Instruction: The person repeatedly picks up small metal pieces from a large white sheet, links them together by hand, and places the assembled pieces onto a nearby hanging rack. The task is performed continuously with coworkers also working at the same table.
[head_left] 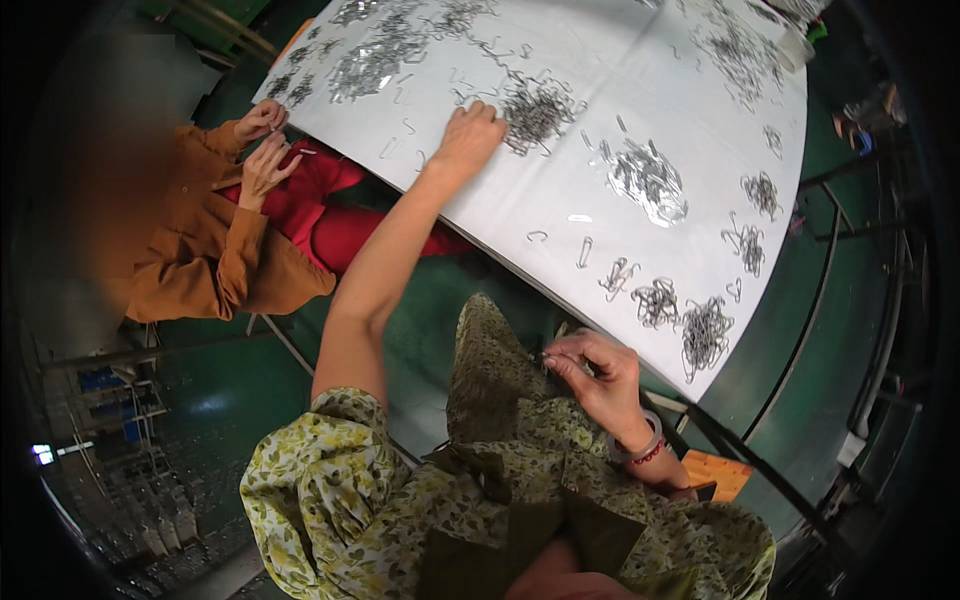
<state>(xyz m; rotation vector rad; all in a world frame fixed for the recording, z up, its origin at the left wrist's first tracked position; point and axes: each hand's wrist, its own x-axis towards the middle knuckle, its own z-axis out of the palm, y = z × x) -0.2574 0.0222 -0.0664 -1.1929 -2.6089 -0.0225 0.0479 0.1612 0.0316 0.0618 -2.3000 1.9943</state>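
My left hand (468, 135) reaches out over the white table (560, 200) and rests fingers-down at the edge of a tangled pile of small bent metal wire clips (538, 108). My right hand (595, 372) stays close to my lap, fingers pinched on a small metal clip against the green patterned cloth (500, 400) of my clothes. A bracelet sits on that wrist. Several more clip piles lie over the table, one shiny heap (648, 180) to the right of my left hand and tangled ones (705, 330) near the table's near edge.
A person in an orange top (200, 250) sits at the left of the table, both hands (262, 150) together at its edge. Single clips lie scattered across the table. A green floor (220, 390) lies below. Dark metal frames (840, 300) stand at the right.
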